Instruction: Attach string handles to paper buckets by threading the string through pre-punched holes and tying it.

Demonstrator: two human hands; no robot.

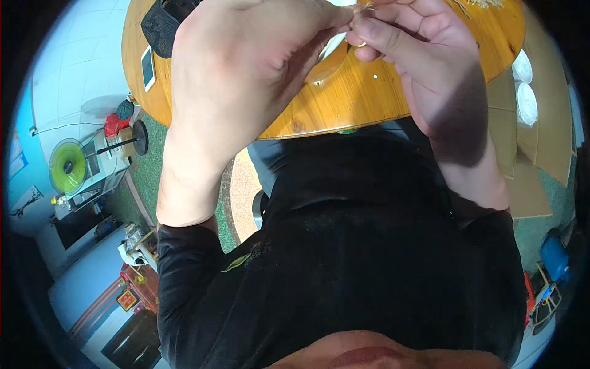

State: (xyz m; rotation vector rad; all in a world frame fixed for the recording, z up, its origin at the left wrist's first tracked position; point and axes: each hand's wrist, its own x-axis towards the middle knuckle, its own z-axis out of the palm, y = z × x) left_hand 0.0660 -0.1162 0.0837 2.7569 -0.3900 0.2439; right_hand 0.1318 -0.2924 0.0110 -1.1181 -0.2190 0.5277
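Note:
Above the round wooden table [344,104], my two hands meet at the upper edge of the view. My left hand [252,49] shows its back; its fingers are closed and reach right to the other hand's fingertips, with their ends mostly hidden. My right hand [424,49] is closed in a pinch, thumb against fingers. Between the fingertips sits a small, thin straw-coloured strand [367,7], its kind too small to tell. Under the hands, a white thing [334,46] on the table is partly hidden by my left hand.
A phone [148,69] and a black mesh item [161,31] lie at the table's left. Straw-like pieces [488,3] lie at the far right. Cardboard [547,123] with white round items [527,103] stands beyond the right edge. A green fan [67,166] stands off to the left.

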